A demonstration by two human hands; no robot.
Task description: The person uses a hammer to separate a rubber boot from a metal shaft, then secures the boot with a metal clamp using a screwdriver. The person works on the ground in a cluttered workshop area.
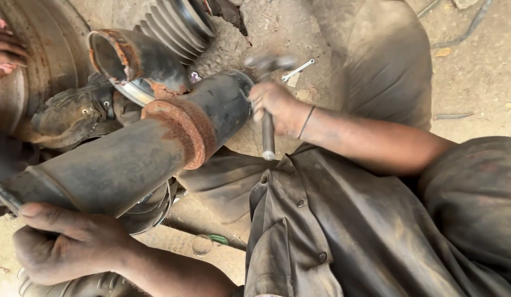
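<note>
A long dark metal pipe (118,165) with a rusty flange ring (184,129) lies slanted across the middle, its far open end (233,93) pointing up and right. My left hand (57,245) grips the pipe's near end at the lower left. My right hand (277,107) holds a hammer by its metal handle (268,137); the blurred hammer head (266,63) is just above the pipe's far end. A second rusty-rimmed pipe piece (129,58) lies behind the flange.
A worn shoe (74,113) rests beside the pipe at left. Another person's fingers (5,49) touch a large round metal part (41,49) at the top left. A ribbed pulley (178,22) and a small spanner (297,69) lie on the dirt ground.
</note>
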